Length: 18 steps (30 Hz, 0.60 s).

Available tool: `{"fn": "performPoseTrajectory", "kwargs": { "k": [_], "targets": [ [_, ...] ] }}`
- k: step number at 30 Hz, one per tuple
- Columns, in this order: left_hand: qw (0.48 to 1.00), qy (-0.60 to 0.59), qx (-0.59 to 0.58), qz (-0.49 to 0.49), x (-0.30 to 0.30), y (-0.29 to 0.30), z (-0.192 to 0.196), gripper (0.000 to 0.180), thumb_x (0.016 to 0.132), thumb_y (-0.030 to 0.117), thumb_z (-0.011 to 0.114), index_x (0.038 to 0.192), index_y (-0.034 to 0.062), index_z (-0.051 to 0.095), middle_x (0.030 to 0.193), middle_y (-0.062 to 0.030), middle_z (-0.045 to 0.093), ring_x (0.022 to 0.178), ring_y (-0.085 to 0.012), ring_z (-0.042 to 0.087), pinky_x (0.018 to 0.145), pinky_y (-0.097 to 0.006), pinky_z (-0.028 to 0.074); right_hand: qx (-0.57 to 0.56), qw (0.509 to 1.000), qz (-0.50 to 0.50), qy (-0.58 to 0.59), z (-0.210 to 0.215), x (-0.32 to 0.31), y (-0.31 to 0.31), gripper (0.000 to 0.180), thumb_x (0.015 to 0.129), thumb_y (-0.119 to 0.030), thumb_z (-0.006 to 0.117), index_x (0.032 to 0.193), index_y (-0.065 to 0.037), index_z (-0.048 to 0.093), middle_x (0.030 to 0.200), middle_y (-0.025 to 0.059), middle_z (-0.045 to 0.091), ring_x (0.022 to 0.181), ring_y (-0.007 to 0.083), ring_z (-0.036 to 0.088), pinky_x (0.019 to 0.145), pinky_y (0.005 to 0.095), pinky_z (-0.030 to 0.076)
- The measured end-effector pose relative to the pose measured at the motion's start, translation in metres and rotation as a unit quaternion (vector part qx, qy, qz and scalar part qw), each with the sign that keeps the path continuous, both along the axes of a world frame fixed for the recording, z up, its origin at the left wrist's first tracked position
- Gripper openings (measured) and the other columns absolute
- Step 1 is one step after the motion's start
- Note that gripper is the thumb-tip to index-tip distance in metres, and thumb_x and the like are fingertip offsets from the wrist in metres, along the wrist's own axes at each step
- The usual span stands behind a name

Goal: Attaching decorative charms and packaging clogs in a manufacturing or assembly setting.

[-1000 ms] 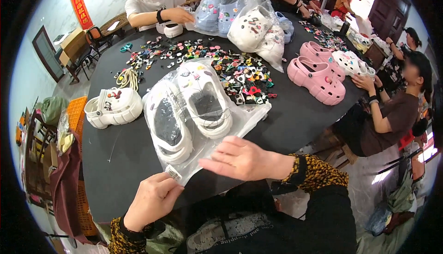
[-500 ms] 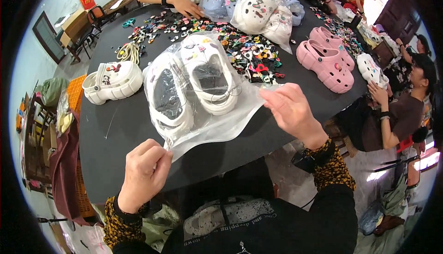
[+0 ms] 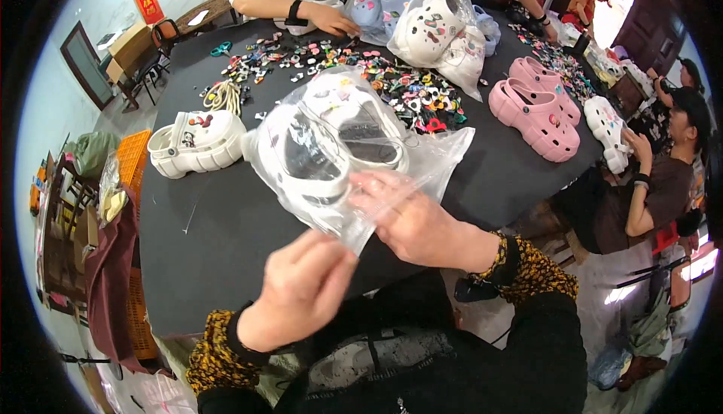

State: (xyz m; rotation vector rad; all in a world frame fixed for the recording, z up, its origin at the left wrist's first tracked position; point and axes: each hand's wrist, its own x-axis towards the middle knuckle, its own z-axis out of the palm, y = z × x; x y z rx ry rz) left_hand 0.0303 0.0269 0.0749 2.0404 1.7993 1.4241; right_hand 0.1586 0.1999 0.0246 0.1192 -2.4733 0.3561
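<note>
A pair of white clogs point(image 3: 290, 181) with charms and dark insoles lies inside a clear plastic bag point(image 3: 444, 162) on the black table in front of me. The bag's mouth points toward me. My left hand point(image 3: 301, 282) is closed on the near edge of the plastic, its fingertips pinched together. My right hand point(image 3: 410, 222) grips the film beside the clogs' heels, fingers curled over it; the loose right corner of the bag spreads past it. To the left stands a single white clog point(image 3: 199, 147) with charms.
Loose colourful charms point(image 3: 422, 98) cover the table behind the bag. Pink clogs point(image 3: 538, 117) stand right, with a white clog point(image 3: 606, 132) beyond under a co-worker's hand. Bagged white clogs point(image 3: 433, 30) and blue clogs point(image 3: 369, 4) lie at the back, near another person's hand point(image 3: 331, 19).
My right hand has moved left and inward from the bag's right corner to the film by the heels. My left hand has shifted right, and the bag has tilted and folded.
</note>
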Motion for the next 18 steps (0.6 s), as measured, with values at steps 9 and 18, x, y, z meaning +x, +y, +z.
{"fn": "performPoseTrajectory", "kwargs": {
  "k": [9,18],
  "targets": [
    [0.995,-0.04,-0.076,-0.051,0.006,-0.004,-0.017,0.008,0.078,-0.001,0.066,0.079,-0.0017,0.058,0.071,-0.0132,0.055,0.059,-0.0312,0.056,0.051,-0.037,0.045,-0.162,0.986,0.026,-0.029,0.001,-0.013,0.026,0.043,0.09,-0.015,0.053,0.126,0.006,0.049,0.129,0.027,0.049,0.122,0.0414,0.046,0.107,0.0449,0.031],
    [0.981,-0.008,-0.102,-0.167,0.02,0.004,-0.029,0.007,0.08,-0.001,0.064,0.085,-0.0013,0.06,0.074,-0.0131,0.057,0.062,-0.0301,0.059,0.054,-0.036,0.047,-0.075,0.97,-0.136,-0.189,-0.001,-0.046,0.025,0.072,0.09,-0.036,0.058,0.139,0.009,0.03,0.133,0.0286,0.045,0.126,0.039,0.044,0.107,0.0405,0.032]
  ]
}}
